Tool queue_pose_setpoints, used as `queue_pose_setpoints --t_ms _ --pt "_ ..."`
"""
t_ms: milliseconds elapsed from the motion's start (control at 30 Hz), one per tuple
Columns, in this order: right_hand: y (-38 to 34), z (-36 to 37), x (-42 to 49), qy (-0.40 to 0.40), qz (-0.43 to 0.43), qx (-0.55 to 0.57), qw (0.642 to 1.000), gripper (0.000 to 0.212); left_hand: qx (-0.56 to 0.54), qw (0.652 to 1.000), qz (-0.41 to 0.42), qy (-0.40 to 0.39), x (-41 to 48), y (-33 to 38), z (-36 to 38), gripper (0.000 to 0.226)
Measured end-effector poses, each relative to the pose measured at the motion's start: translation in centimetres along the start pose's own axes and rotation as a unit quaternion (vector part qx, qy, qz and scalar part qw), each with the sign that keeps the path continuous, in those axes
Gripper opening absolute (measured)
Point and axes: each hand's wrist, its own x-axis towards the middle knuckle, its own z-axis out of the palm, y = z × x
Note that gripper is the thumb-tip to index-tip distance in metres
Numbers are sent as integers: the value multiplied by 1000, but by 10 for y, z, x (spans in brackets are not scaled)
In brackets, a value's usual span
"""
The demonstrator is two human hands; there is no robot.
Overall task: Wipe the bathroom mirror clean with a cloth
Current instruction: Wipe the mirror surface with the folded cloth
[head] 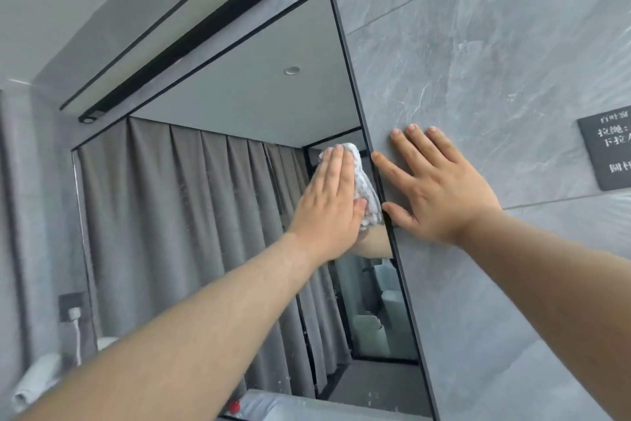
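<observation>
1. Head view, looking up at a bathroom wall of grey marble-look tile (478, 45), w/ thin grout lines.
2. Mirror (239, 106): black-framed, set in the wall; right edge runs diagonally down the pic. Glass reflects grey curtains, a flat ceiling w/ one round recessed light, and a glass partition lower right.
3. Light bar (177, 28): long, black housing, pale diffuser, mounted just above mirror's top edge.
4. Cloth (365, 188): white, bunched, pressed on the glass near the mirror's right edge, approx mid-height.
5. Left hand (327, 202): fingers flat and together, extended, palm pressing the cloth to the glass; thumb tucked on the cloth.
6. Right hand (440, 188): fingers spread open, holding nothing, flat on the tile just beside the frame; thumb touching frame edge.
7. Sign (607, 151): dark plate, white characters, on tile at far right, partly cut off.
8. Socket (70, 306): dark, lower left, w/ white plug and cord.
9. Rolled white towel (37, 383), bottom left, blurred.
</observation>
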Motion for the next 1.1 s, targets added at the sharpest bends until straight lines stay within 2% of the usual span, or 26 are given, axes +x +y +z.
queue_pose_setpoints --t_ms 67,200,367,633,700,1100 --pt "-1 0 -5 -2 -5 3 1000 76 3 1000 -1 10 -24 11 15 72" --pt "-7 3 -24 -7 -21 6 1000 77 17 999 24 -32 -58 22 26 71" --pt "-8 3 -30 -10 -29 10 999 78 19 998 36 -51 -53 16 21 70" --pt "-7 7 -29 -3 -29 7 1000 81 -96 986 -139 5 46 -4 -24 67" --pt "-7 7 -30 -4 -27 4 1000 81 -108 982 -157 13 51 -3 -25 66" --pt "-9 4 -30 -23 -25 -8 999 79 -33 998 -51 6 -50 11 33 71"
